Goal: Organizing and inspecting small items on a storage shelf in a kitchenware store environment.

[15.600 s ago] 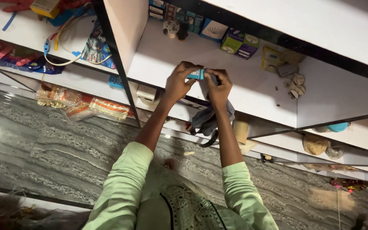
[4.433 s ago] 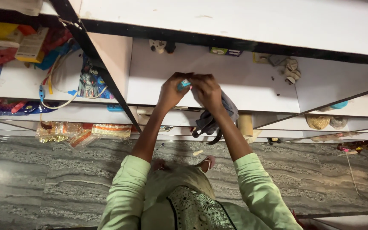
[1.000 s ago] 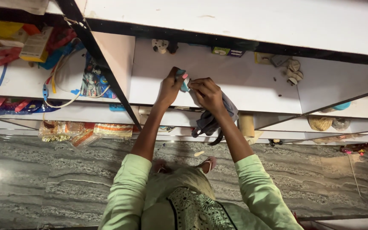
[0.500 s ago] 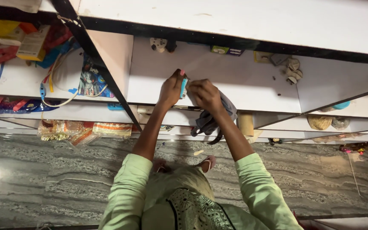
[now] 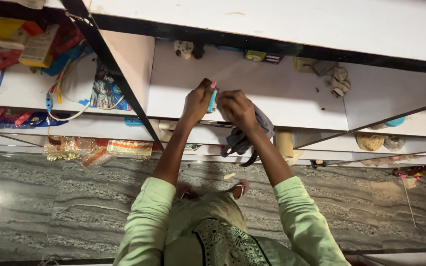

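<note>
At frame centre the left hand (image 5: 198, 102) now pinches the teal piece (image 5: 212, 101) upright alone, while the right hand (image 5: 236, 109), shifted just beside it, clenches the grey cloth (image 5: 245, 138).

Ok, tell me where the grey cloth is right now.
In the head view the grey cloth hangs from the right hand, just right of centre, at the front edge of the white shelf.

Hidden and unclear items

The blue thing (image 5: 212, 101) is mostly covered by the left hand (image 5: 197, 102) and right hand (image 5: 236, 109); its kind cannot be told. The grey cloth (image 5: 265, 125) is partly behind the right wrist. Small shelf items (image 5: 338, 81) are possibly shells; too small.
</note>
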